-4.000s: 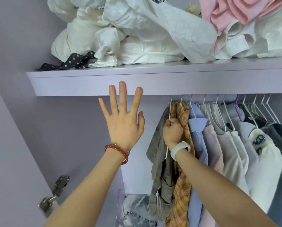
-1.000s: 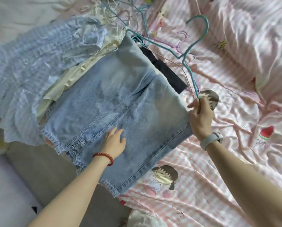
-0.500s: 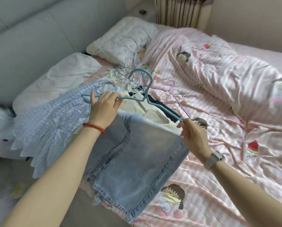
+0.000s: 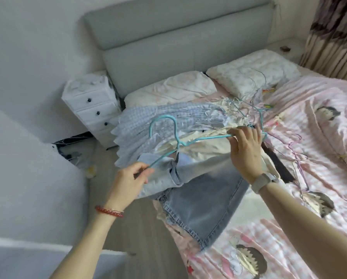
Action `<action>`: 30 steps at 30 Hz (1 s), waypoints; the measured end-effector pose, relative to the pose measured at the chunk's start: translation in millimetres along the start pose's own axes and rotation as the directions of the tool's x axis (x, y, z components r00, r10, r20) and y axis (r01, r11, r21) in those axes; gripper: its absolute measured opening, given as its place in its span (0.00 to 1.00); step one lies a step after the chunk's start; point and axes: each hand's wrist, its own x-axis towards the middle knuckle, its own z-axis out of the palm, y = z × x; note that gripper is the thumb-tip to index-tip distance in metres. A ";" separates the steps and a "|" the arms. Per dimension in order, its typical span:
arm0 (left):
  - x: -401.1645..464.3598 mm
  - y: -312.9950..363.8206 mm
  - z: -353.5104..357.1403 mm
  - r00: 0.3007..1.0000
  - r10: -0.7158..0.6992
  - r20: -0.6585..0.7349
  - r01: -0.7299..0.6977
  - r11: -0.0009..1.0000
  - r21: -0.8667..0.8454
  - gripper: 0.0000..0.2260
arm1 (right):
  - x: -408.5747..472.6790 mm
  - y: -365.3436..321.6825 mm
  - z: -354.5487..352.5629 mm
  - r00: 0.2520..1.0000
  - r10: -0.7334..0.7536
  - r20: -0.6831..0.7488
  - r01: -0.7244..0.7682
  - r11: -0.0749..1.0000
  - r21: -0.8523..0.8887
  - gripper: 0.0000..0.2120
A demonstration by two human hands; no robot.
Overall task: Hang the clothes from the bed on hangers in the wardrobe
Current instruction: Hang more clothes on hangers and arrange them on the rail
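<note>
A teal wire hanger [image 4: 175,133] is held level above the bed edge. My left hand [image 4: 128,182] pinches its left end, and my right hand [image 4: 246,150] grips its right end with the fingers partly spread. Light blue jeans [image 4: 198,202] hang folded over the hanger's lower bar and drape down over the bed edge. Behind them on the bed lie a blue checked shirt [image 4: 148,121] and a cream garment [image 4: 205,146]. A tangle of thin wire hangers [image 4: 269,117] lies past my right hand.
The pink striped bedsheet [image 4: 313,150] covers the bed, with two pillows [image 4: 168,89] before the grey headboard [image 4: 180,39]. A white drawer unit [image 4: 92,105] stands left of the bed. A black strap [image 4: 279,166] lies by my right wrist. Floor shows at the lower left.
Since the wardrobe frame I stand at the bed. The jeans went from lying flat to hanging over the teal hanger, which both hands have lifted and swung leftward.
</note>
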 end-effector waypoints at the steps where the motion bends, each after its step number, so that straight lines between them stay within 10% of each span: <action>1: -15.7 -3.8 -12.2 0.999 -0.017 -0.038 0.016 1.000 -0.020 0.13 | 3.0 -17.5 4.5 0.999 -0.031 0.015 0.031 0.999 0.041 0.16; 17: -299.7 -29.2 -153.2 0.818 -0.372 -0.438 0.281 0.924 -0.259 0.10 | -79.4 -274.3 7.6 0.803 -0.590 0.080 0.493 0.734 0.467 0.18; 24: -406.0 -58.3 -167.6 0.429 -0.447 -0.785 0.504 0.840 -0.203 0.06 | -159.0 -348.6 -3.1 0.577 -0.810 0.104 0.576 0.493 0.652 0.28; 30: -494.9 -73.2 -178.6 0.156 -0.217 -0.964 0.701 0.712 -0.047 0.07 | -228.6 -418.8 -25.8 0.294 -0.953 0.066 0.621 0.244 0.745 0.15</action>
